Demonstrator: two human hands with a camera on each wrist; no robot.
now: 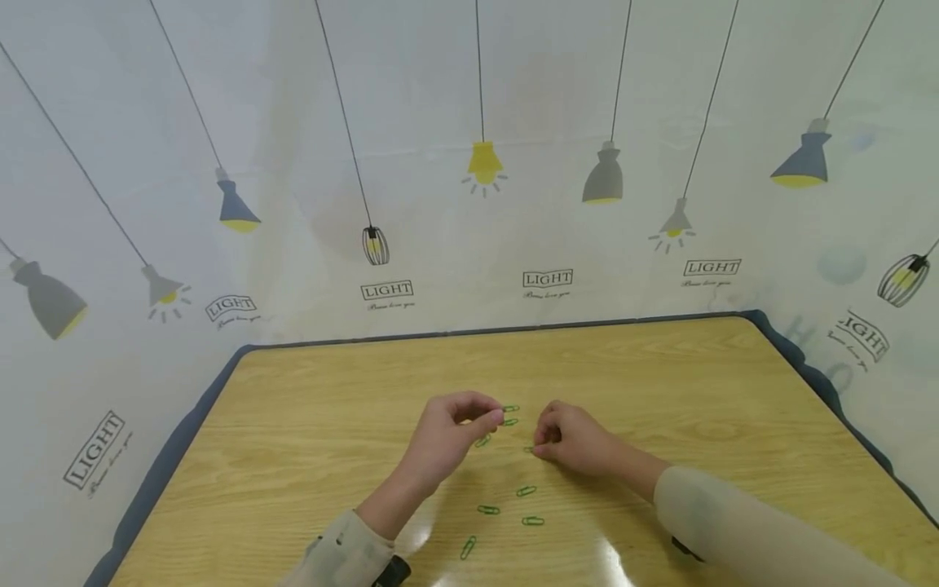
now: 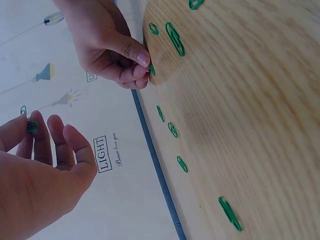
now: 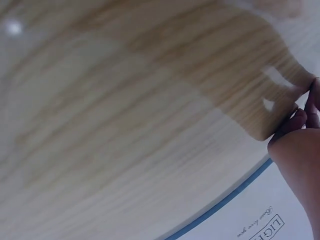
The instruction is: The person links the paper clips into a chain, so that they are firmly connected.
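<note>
My left hand is raised over the table, thumb and index finger pinching a green paper clip. A second green clip shows right beside it at the fingertips. To the right, my right hand is low at the tabletop. Its thumb and fingertips pinch another green paper clip, mostly hidden by the fingers. In the right wrist view only part of the right hand appears at the right edge, and its clip is hidden there.
Several loose green clips lie on the wooden table, among them one clip in front of the right hand and one nearest me. A dark blue edging borders the table against a wall printed with lamps.
</note>
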